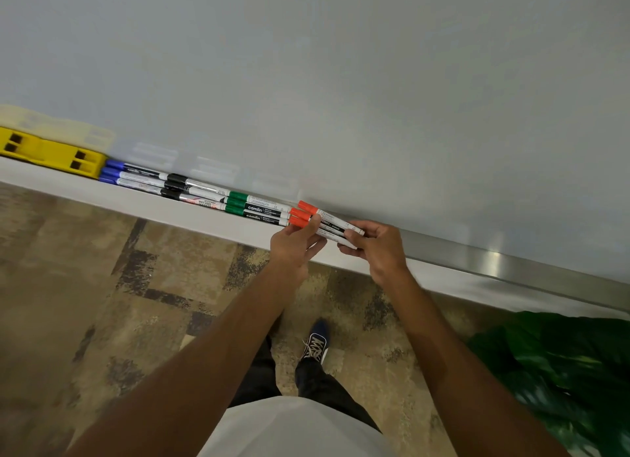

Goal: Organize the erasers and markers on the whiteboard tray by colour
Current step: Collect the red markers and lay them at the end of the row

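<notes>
Left hand (294, 248) and right hand (379, 250) grip three orange-capped white markers (330, 222) on the tray (204, 218).

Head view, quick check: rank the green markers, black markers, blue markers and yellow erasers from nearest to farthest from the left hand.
From the left hand, holding the red markers:
1. Green markers, just left of it on the tray.
2. Black markers, further left.
3. Blue markers, left again.
4. Yellow erasers, at the tray's far left.
</notes>
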Demonstrator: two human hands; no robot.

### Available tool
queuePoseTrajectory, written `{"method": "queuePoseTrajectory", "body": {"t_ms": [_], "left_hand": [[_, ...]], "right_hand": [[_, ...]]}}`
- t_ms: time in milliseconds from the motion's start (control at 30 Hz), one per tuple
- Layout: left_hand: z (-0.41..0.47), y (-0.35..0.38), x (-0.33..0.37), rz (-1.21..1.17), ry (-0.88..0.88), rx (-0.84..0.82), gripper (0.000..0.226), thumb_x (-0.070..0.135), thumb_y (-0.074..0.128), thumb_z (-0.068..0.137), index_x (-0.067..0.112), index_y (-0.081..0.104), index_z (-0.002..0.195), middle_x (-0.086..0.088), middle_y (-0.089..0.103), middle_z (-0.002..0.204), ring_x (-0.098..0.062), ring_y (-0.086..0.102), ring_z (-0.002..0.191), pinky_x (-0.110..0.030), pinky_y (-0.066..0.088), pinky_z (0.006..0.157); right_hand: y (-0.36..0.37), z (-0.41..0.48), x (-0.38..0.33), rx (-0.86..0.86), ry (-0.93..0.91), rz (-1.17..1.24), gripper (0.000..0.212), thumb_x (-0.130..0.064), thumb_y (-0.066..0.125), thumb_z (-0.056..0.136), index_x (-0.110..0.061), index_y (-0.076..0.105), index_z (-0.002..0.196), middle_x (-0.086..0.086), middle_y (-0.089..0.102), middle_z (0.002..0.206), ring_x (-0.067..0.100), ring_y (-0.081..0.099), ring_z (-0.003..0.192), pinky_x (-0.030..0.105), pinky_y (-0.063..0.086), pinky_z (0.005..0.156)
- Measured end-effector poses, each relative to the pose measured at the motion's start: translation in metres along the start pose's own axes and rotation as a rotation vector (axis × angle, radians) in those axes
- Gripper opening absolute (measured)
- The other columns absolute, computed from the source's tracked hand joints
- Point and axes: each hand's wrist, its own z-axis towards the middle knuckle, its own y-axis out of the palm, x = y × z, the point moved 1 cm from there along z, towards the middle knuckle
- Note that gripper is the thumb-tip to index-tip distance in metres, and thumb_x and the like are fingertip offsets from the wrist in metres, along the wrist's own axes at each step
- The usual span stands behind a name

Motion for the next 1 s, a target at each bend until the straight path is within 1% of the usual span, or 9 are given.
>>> {"method": "queuePoseTrajectory", "body": {"t_ms": [133, 233, 300, 400, 500, 567, 667, 867, 1000], "left_hand": [[-0.010, -0.015, 0.001, 0.213, 0.130, 0.172, 0.027, 0.015, 0.071, 0.092, -0.001, 0.064, 0.113, -0.016, 0.074, 0.092, -0.025, 0.075, 0.082, -0.028, 0.063, 0.069], [-0.015, -0.025, -0.001, 0.758, 0.416, 0.235, 0.019, 0.019, 0.062, 0.097, 0.009, 0.065, 0.113, -0.007, 0.074, 0.095, -0.011, 0.070, 0.077, -0.024, 0.058, 0.066], [-0.017, -0.030, -0.004, 1.093, 0.652, 0.210, 0.022, 0.022, 0.059, 0.097, 0.015, 0.063, 0.116, -0.002, 0.069, 0.107, -0.010, 0.063, 0.088, -0.027, 0.054, 0.075], [-0.009, -0.033, -0.009, 1.399, 0.917, 0.065, 0.046, 0.031, 0.055, 0.097, 0.013, 0.050, 0.139, -0.007, 0.052, 0.142, -0.024, 0.046, 0.130, -0.043, 0.041, 0.109], [0.006, -0.036, -0.013, 1.738, 0.869, -0.109, 0.078, 0.052, 0.036, 0.101, 0.014, 0.003, 0.160, -0.006, -0.005, 0.169, -0.022, -0.008, 0.155, -0.043, -0.002, 0.125], [0.014, -0.039, -0.015, 1.934, 0.875, -0.183, 0.083, 0.061, 0.021, 0.099, 0.014, -0.013, 0.158, -0.007, -0.020, 0.166, -0.022, -0.022, 0.152, -0.049, -0.010, 0.124], [0.021, -0.041, -0.016, 2.092, 0.890, -0.232, 0.085, 0.066, 0.005, 0.094, 0.014, -0.018, 0.157, -0.008, -0.021, 0.166, -0.023, -0.024, 0.152, -0.055, -0.007, 0.123], [0.031, -0.047, -0.018, 2.130, 0.927, -0.206, 0.085, 0.065, 0.015, 0.096, 0.016, -0.020, 0.156, -0.005, -0.021, 0.166, -0.023, -0.023, 0.152, -0.057, -0.006, 0.122], [0.034, -0.052, -0.019, 2.153, 0.962, -0.174, 0.089, 0.063, 0.027, 0.097, 0.016, -0.022, 0.155, -0.006, -0.021, 0.166, -0.025, -0.021, 0.152, -0.058, -0.007, 0.122]], "right_hand": [[-0.006, 0.015, 0.001, 0.005, -0.011, -0.115, 0.026, 0.004, 0.070, 0.085, 0.003, 0.069, 0.111, 0.021, 0.073, 0.106, 0.032, 0.074, 0.087, 0.044, 0.062, 0.077], [-0.006, 0.023, 0.001, -0.013, -0.003, -0.131, 0.028, 0.008, 0.068, 0.085, 0.008, 0.067, 0.113, 0.027, 0.070, 0.107, 0.033, 0.072, 0.083, 0.038, 0.063, 0.072], [-0.003, 0.026, 0.000, -0.022, -0.003, -0.146, 0.028, 0.009, 0.068, 0.085, 0.010, 0.066, 0.112, 0.028, 0.070, 0.107, 0.034, 0.071, 0.083, 0.036, 0.063, 0.070], [0.002, 0.029, -0.003, -0.032, -0.007, -0.180, 0.027, 0.008, 0.068, 0.085, 0.009, 0.066, 0.112, 0.026, 0.070, 0.107, 0.034, 0.071, 0.085, 0.035, 0.063, 0.071], [0.006, 0.030, -0.006, -0.028, -0.002, -0.220, 0.028, 0.006, 0.068, 0.086, 0.009, 0.067, 0.113, 0.023, 0.071, 0.107, 0.034, 0.072, 0.089, 0.036, 0.063, 0.073], [0.006, 0.030, -0.006, -0.013, -0.002, -0.239, 0.029, 0.005, 0.069, 0.086, 0.008, 0.066, 0.115, 0.021, 0.071, 0.106, 0.030, 0.072, 0.087, 0.035, 0.063, 0.072], [0.008, 0.029, -0.005, 0.021, -0.013, -0.266, 0.028, 0.003, 0.071, 0.086, 0.007, 0.068, 0.113, 0.020, 0.071, 0.103, 0.027, 0.071, 0.084, 0.035, 0.063, 0.071], [0.019, 0.025, -0.001, 0.162, -0.043, -0.358, 0.028, -0.014, 0.079, 0.083, 0.000, 0.071, 0.105, 0.015, 0.073, 0.097, 0.020, 0.072, 0.072, 0.042, 0.062, 0.077], [0.027, 0.015, 0.000, 0.250, -0.080, -0.625, 0.038, -0.031, 0.074, 0.085, -0.007, 0.067, 0.113, 0.012, 0.068, 0.109, 0.028, 0.068, 0.094, 0.046, 0.056, 0.088]]}}
